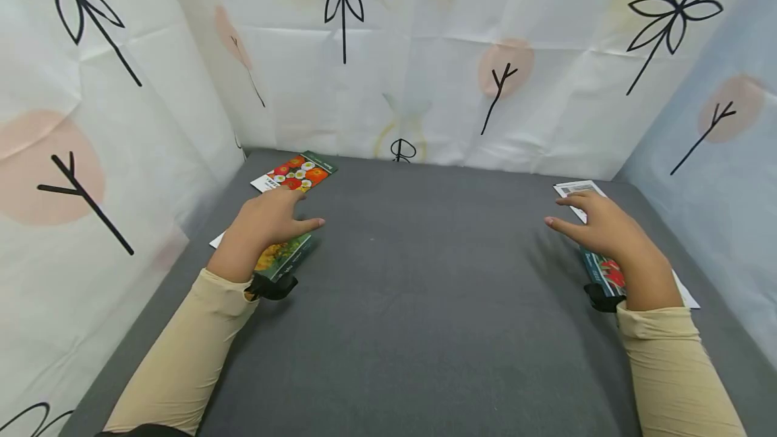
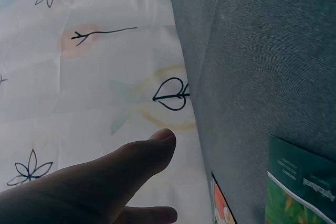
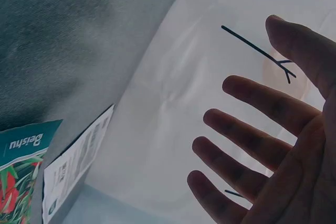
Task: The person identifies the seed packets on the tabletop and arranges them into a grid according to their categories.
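My left hand, thumb and fingers apart, hovers over the table's left side and holds nothing. Beyond its fingers lies a flat packet, like a seed packet, picturing red, orange and white flowers. Below the wrist is a green packet with yellow flowers, partly hidden by the arm. On the right, my right hand is likewise raised with spread fingers and an empty palm. A white packet with a barcode lies by its fingers. Under the wrist, a teal packet with red pictures is partly covered.
A grey cloth-covered table stretches between the two hands. White curtains printed with flowers and twigs hang at the back and both sides. Dark wrist straps sit below the hands.
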### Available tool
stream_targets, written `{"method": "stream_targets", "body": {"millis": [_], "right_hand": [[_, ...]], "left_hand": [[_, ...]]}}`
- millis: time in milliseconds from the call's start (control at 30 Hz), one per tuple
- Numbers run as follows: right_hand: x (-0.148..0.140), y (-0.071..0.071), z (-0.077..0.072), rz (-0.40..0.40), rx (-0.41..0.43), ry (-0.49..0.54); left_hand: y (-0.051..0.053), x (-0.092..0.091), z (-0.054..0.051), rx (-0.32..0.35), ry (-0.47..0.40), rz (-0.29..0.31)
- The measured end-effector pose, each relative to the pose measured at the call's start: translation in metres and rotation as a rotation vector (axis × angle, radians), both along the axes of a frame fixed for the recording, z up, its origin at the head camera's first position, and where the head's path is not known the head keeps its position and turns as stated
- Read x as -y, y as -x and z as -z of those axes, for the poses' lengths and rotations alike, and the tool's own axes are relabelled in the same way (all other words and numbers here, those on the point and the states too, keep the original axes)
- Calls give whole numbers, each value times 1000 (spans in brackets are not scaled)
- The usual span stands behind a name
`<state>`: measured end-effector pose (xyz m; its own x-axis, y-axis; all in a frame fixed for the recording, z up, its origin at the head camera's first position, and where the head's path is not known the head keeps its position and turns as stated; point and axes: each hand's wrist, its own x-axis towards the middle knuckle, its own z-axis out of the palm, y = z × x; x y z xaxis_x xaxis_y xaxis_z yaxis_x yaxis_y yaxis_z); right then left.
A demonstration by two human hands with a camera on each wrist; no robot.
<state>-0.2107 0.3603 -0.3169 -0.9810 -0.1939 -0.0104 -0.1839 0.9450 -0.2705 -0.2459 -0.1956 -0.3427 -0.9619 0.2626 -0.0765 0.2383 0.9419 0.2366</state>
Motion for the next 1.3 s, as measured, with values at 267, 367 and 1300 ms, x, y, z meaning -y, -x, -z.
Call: {"method": "stream_targets", "body": {"millis": [267, 367, 1300], "right_hand": [[-10, -2, 11, 5, -1, -24], [-13, -3, 13, 4, 3, -24], [-63, -29, 30, 88, 118, -44]], "left_hand": [[-3, 14, 14, 44, 21, -33], [-5, 19, 18, 47, 17, -43], [-16, 37, 19, 105, 61, -46]]}}
